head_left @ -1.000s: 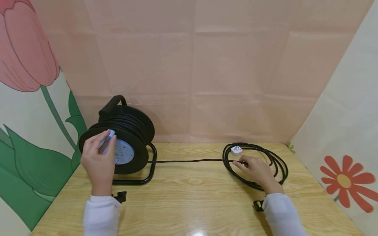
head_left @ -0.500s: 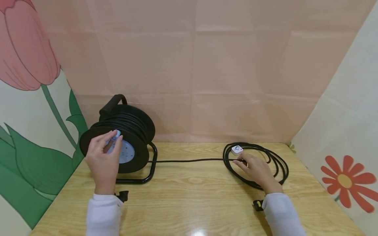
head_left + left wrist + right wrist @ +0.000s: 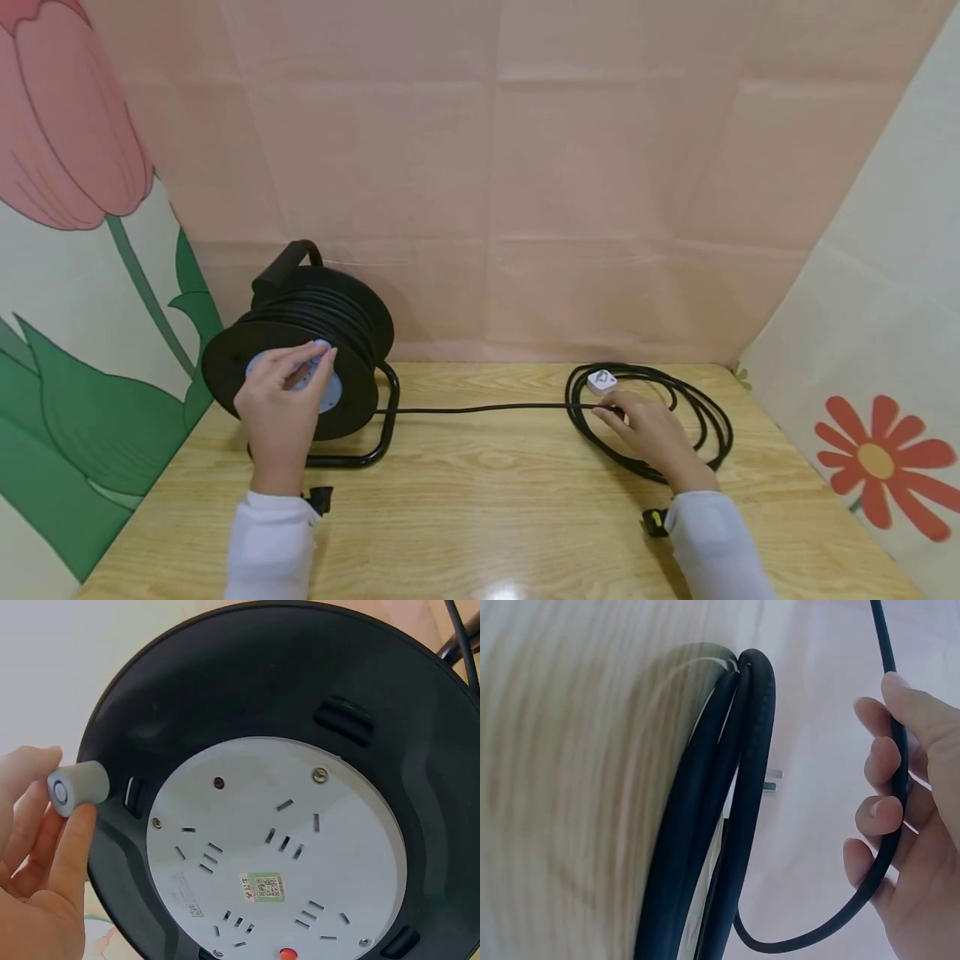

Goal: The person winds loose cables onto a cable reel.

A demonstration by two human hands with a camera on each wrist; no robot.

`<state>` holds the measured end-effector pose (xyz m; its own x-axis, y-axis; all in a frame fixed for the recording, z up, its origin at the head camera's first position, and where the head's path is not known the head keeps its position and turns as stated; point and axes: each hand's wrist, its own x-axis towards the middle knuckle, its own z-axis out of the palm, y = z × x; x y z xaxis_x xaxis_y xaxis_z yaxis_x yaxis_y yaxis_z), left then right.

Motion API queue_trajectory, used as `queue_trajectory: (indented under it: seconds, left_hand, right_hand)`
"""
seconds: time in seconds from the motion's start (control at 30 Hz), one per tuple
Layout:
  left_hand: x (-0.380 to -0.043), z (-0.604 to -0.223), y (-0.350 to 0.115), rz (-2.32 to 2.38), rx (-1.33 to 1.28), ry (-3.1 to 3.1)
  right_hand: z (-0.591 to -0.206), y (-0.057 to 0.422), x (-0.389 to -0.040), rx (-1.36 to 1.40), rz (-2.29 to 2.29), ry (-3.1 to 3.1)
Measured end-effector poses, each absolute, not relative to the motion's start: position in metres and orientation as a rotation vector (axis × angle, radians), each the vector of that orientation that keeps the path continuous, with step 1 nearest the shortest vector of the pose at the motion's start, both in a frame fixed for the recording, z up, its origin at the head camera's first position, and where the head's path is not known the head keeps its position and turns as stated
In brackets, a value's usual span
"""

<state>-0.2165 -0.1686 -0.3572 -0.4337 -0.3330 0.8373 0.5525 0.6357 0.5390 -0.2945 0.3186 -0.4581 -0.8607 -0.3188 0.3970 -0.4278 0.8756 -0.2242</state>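
Note:
A black cable reel (image 3: pixel 337 308) stands at the left of the table, cable wound on its drum and a pale socket panel (image 3: pixel 277 825) on its face. My left hand (image 3: pixel 288 400) pinches the small grey-blue crank knob (image 3: pixel 79 786) near the rim of the reel's disc between thumb and fingers. From the reel's lower side a black cable (image 3: pixel 480 408) runs straight to the right. My right hand (image 3: pixel 648 429) grips that cable, fingers curled round it in the right wrist view. Below and around this hand lies a loose cable coil (image 3: pixel 720 417).
Inside the coil's far side lies a white plug (image 3: pixel 602 382); its metal pins show behind the coil in the right wrist view. The reel rests on a black tube stand (image 3: pixel 386 429). A pink backdrop (image 3: pixel 570 208) rises behind the wooden table (image 3: pixel 480 517).
The left hand has moved right and slightly down with the crank knob, and the reel's face has turned. The right hand stays almost still on the cable.

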Motion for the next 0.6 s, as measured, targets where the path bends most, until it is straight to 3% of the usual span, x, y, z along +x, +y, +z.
queue_trajectory:
  seconds: [0.6]
  left_hand:
    - [-0.2134, -0.3582, -0.1608, -0.928, -0.171, -1.939]
  right_hand:
    - [-0.4556, 0.3124, -0.2934, 0.574, 0.503, -2.677]
